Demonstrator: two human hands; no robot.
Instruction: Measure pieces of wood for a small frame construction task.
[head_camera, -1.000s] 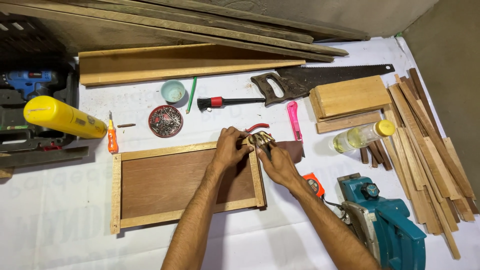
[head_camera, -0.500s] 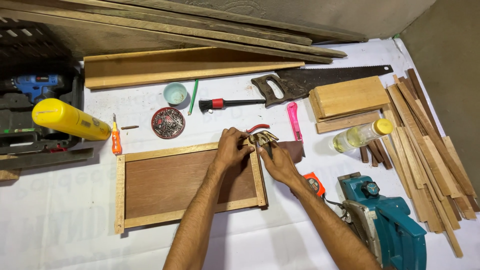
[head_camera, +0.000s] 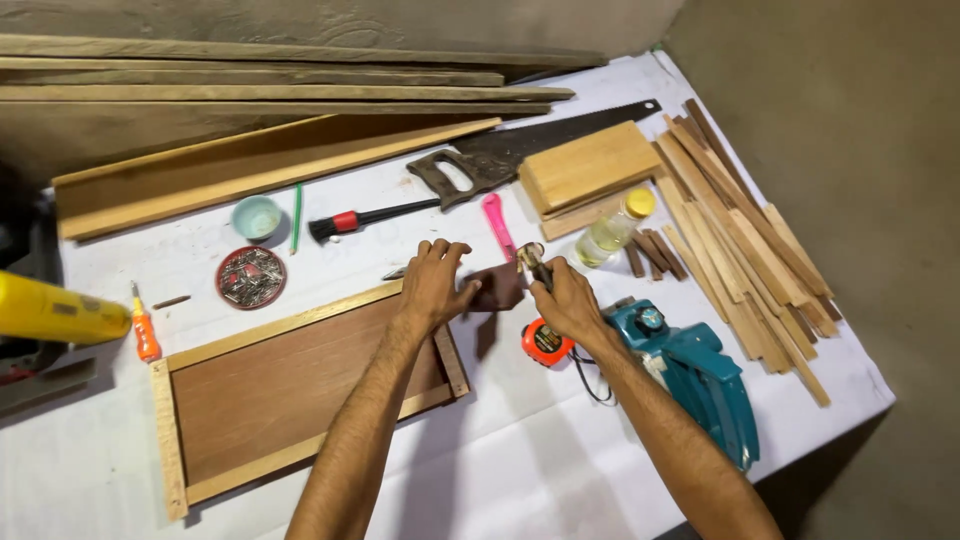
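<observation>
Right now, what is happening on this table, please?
A person works at a white-covered table. The left hand rests on the corner of a shallow wooden frame and touches a small dark wooden piece. The right hand grips a small tool at that piece; I cannot tell what kind. An orange tape measure and a teal power planer lie beside the right hand.
</observation>
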